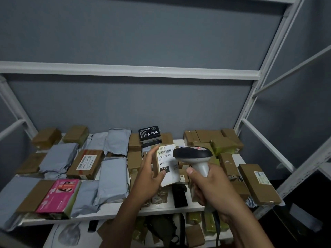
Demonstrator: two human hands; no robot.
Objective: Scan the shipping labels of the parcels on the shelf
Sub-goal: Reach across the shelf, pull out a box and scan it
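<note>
One parcel (165, 164) up in my L hand (149, 178), fingers round it; R hand (209, 183) grips scanner (194, 156) over its label (165, 158). Mid-scan; next: aim at barcode, pull trigger.

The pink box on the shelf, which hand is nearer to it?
Left. The left hand, holding up a labelled parcel, is just right of the pink box. The right hand, gripping the scanner, is farther right still.

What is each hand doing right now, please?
Left hand: holds a small labelled parcel.
Right hand: grips the barcode scanner.
</note>
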